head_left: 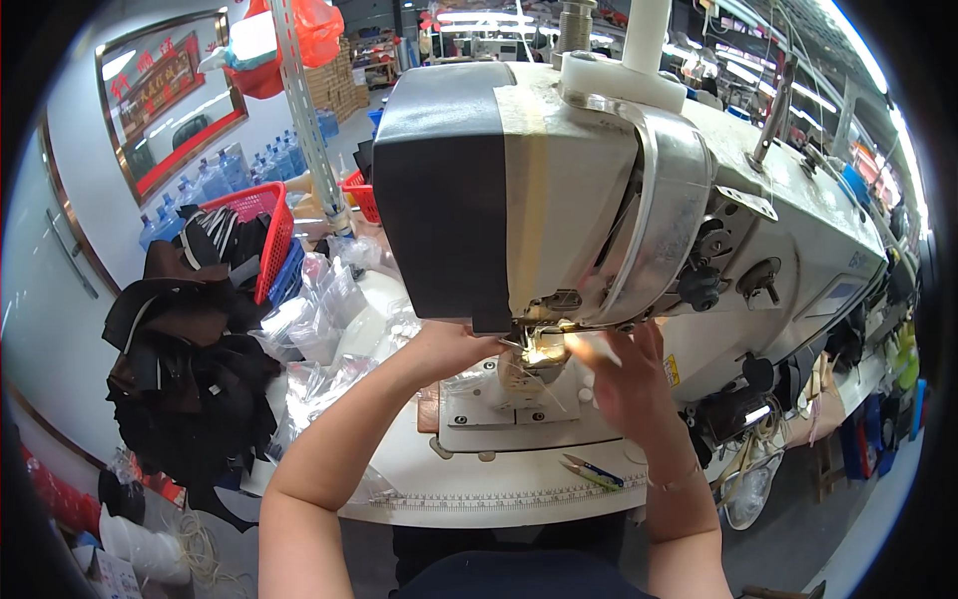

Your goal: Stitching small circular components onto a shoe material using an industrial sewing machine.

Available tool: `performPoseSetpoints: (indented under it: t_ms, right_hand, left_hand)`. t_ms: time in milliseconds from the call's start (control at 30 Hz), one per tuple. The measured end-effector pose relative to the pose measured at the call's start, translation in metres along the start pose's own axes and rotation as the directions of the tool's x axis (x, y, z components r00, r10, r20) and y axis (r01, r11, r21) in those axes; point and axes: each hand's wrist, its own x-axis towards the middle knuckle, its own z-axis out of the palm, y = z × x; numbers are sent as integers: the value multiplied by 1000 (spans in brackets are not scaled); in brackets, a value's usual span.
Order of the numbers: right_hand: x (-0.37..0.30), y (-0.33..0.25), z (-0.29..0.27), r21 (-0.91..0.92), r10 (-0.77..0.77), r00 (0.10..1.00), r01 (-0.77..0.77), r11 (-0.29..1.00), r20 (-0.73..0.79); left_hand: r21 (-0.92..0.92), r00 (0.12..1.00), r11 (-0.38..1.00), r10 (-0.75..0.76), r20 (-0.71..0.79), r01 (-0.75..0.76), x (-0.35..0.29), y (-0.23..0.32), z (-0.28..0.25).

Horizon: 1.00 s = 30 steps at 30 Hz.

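Under the sewing machine's (574, 200) light

Snips (591, 472) lie near on the white counter (404, 461). Just beyond, the left hand (454, 351) and blurred right hand (629, 384) flank the lit needle area (544, 349) — whether either grips anything, I can't tell. The machine rises over them from the counter; left stand heaped black pieces (190, 399), a red basket (277, 250) behind — water bottles (215, 182) farther off.

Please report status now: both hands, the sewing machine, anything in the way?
Left hand beside the needle area, right hand opposite, blurred; grips unclear. Sewing machine lit at needle area. Snips on table, clear of both hands.
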Motion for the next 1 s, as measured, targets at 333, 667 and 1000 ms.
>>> performPoseSetpoints:
  t_ms: [333,667,1000]
  right_hand:
    - [-10,-41,27,-148,-160,978,140,979,-136]
    - [7,-9,23,3,-78,985,79,997,-154]
    - [9,19,30,159,-97,993,106,982,-60]
  left_hand:
    - [-313,993,949,14,115,23,-3,1,-1]
    - [-634,981,764,-190,-37,124,-20,-26,36]
    - [511,799,814,491,-348,-277,-18,-6,8]
